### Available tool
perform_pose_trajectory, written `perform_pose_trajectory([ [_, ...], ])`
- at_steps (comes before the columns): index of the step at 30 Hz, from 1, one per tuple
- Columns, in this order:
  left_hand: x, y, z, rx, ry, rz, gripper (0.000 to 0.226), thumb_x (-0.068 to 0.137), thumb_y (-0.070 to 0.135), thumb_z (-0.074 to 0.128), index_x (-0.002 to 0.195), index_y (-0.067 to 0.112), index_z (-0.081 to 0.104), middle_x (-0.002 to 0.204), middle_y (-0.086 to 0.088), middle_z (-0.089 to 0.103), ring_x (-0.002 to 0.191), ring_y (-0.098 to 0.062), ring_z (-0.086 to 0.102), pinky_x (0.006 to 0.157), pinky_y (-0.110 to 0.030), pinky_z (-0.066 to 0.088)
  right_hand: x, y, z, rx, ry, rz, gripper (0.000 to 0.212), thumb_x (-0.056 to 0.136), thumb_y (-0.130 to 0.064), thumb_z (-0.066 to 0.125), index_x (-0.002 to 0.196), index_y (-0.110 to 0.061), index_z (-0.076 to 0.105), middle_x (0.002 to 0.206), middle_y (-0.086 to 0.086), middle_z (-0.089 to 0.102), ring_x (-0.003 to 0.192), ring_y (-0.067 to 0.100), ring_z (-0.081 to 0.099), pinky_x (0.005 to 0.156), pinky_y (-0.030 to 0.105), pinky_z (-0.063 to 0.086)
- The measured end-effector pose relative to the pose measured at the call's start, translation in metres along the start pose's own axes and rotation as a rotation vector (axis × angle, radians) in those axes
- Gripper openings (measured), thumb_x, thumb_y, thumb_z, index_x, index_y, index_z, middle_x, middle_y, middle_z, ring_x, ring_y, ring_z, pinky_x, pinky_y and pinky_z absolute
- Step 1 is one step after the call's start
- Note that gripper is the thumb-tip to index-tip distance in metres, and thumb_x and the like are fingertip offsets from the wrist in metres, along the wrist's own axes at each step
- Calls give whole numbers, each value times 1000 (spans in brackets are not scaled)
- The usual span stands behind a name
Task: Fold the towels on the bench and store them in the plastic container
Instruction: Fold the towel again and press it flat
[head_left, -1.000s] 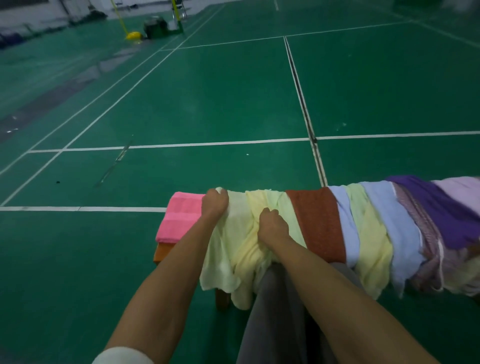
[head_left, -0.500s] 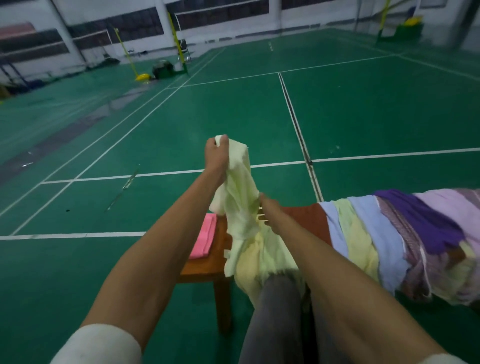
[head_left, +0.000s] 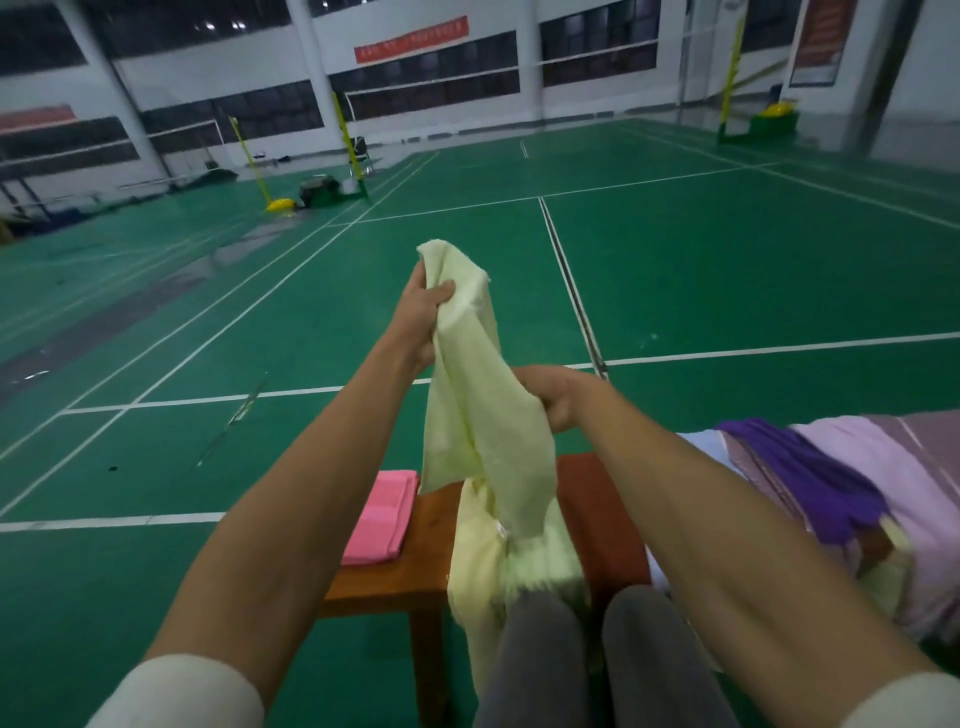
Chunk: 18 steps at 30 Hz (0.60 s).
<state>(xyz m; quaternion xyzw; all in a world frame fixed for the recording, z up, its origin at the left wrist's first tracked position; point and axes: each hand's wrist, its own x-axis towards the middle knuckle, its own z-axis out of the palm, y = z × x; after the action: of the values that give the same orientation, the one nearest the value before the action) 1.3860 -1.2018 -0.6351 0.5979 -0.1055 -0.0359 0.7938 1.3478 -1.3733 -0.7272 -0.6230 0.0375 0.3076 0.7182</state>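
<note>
Taking the brown wooden bench as the landmark, a flat, neatly folded pink towel lies on its seat at the left end, its far edge square and its ribbed surface smooth. Above the bench, just right of the pink towel, the person's left hand is raised high, fingers and thumb curled tight round the top corner of a pale yellow-green terry towel, a small flap of which sticks up over the knuckles. This towel hangs down in long soft vertical folds, unfolded and limp, and its lower edge reaches the bench seat. Lower down and to the right, the right hand grips the towel's side edge, fingers closed round a bunched fold. Under the hanging cloth a second pale yellow towel lies crumpled over the front edge of the bench and drapes down against the person's grey-trousered knees. Just beside it to the right a rust-brown towel covers the seat. Further right along the bench, past the right forearm, a heap of loose towels lies overlapped: a dark purple towel on top of a pale lilac towel, both rumpled. Behind the bench stretches a green court floor with white lines.
</note>
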Motion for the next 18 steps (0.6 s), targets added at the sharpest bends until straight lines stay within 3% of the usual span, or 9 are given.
perform_pose_trajectory([
  [3,2,-6,2,64,66,-58,54,99,-1,47,147,22,46,132,-14,61,106,-32,67,90,-53,58,-11,-9,-10,115,187,-147,36,104,-16,53,138,-6,57,107,11,73,85,23,73,68,35,61],
  [6,9,-14,2,120,243,-64,50,92,7,53,141,21,53,129,-14,64,107,-33,67,94,-54,57,-30,-21,-20,372,218,-352,34,100,-8,53,134,-5,58,102,12,73,85,25,72,71,36,61],
  [9,15,-23,2,72,336,-77,48,96,26,63,142,16,52,128,-7,64,109,-29,67,96,-48,56,-46,-25,-29,588,144,-480,38,99,-30,56,124,-2,63,104,17,73,94,30,71,87,41,56],
  [11,18,-35,-1,115,423,-156,46,93,25,69,134,8,58,128,-8,65,107,-27,66,94,-40,56,-48,-16,-30,482,154,-346,58,99,-53,50,117,0,68,104,21,74,95,31,72,91,44,53],
  [14,19,-57,-6,218,450,-271,33,93,19,68,121,4,62,122,-11,66,105,-28,66,98,-38,55,-44,-4,-37,228,367,-163,49,106,-47,44,92,-4,64,73,13,73,67,25,72,75,42,57],
  [18,20,-69,-14,179,469,-170,15,98,24,65,111,16,64,100,-1,67,90,-22,65,88,-33,55,-47,-22,-50,447,503,-423,47,104,-49,47,97,-7,67,98,18,74,87,31,71,89,51,58],
])
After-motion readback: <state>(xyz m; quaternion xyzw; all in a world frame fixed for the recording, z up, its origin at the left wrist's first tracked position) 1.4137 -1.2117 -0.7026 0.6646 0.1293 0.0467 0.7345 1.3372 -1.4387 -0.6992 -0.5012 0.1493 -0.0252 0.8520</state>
